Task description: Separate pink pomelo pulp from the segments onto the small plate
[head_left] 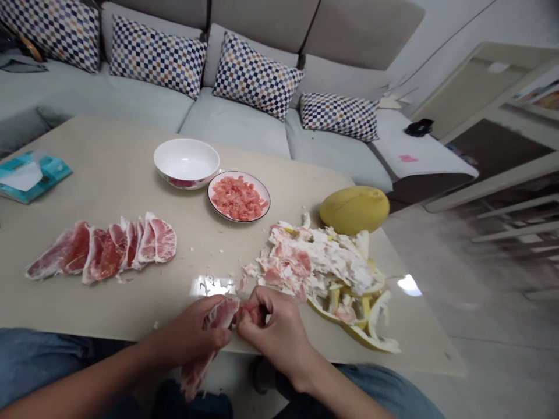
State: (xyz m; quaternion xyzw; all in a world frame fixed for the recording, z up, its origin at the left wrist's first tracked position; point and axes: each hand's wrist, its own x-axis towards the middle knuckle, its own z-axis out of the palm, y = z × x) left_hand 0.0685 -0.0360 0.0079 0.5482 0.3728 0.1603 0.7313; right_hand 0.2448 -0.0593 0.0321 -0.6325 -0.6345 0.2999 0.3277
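Close to the table's front edge, my left hand is wrapped around a pomelo segment with pink flesh and whitish membrane; its lower end hangs below the hand. My right hand pinches at the segment's upper tip, thumb against index finger, and seems to grip a bit of membrane there. Several peeled pomelo segments lie in a row on the left. To the right is a heap of pith and membrane scraps on yellow peel. A plate holds pink pomelo pulp in pieces.
A white bowl stands beside the plate. An unpeeled pomelo sits behind the scraps near the right edge of the beige table. A blue tissue pack lies far left. Behind the table is a sofa with checkered cushions.
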